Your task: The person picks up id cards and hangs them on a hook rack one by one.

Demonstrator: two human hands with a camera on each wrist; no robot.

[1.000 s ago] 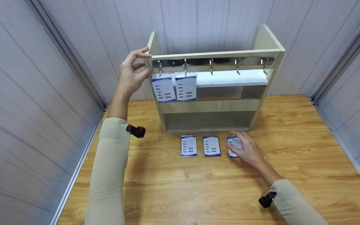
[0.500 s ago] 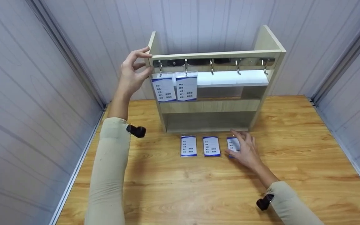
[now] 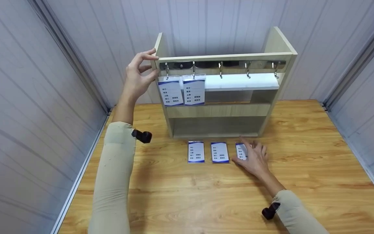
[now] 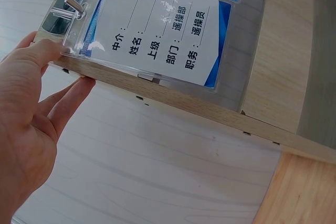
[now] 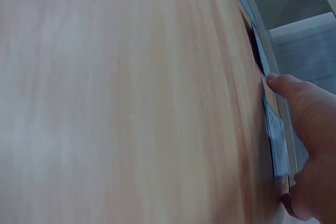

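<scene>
- The wooden worktop (image 3: 180,195) fills the near ground; both sleeved forearms reach out across it.
- The right hand (image 3: 254,158) lies on the right-hand card (image 3: 241,151) of three in a row. Its fingers are spread fairly flat over the card, and the thumb touches the card's near left edge. In the right wrist view a fingertip (image 5: 278,83) rests at the card's far end and the thumb sits at the near end, with the card (image 5: 275,135) flat on the wood; nothing shows it lifted.
- Left of that card lie the middle card (image 3: 219,152) and the left card (image 3: 196,151), side by side, flat and untouched, each white with blue bands and dark print.
- Just beyond the row stands the rack (image 3: 219,110), an open wooden frame with a low shelf space at its foot.
- The left hand (image 3: 137,76) is raised to the rack's top left corner. Its fingers are loosely extended, the fingertips touch the top edge, and the thumb is against the side board. It grasps nothing.
- Under the top rail runs a metal strip with five hooks (image 3: 220,69).
- Two badges hang from the two leftmost hooks: the first badge (image 3: 170,92) beside the left hand, the second badge (image 3: 193,91) next to it. In the left wrist view the first badge (image 4: 157,30) hangs in a clear sleeve just beside the fingers (image 4: 39,53).
- Pale ribbed walls (image 3: 226,22) close in behind and on both sides.
</scene>
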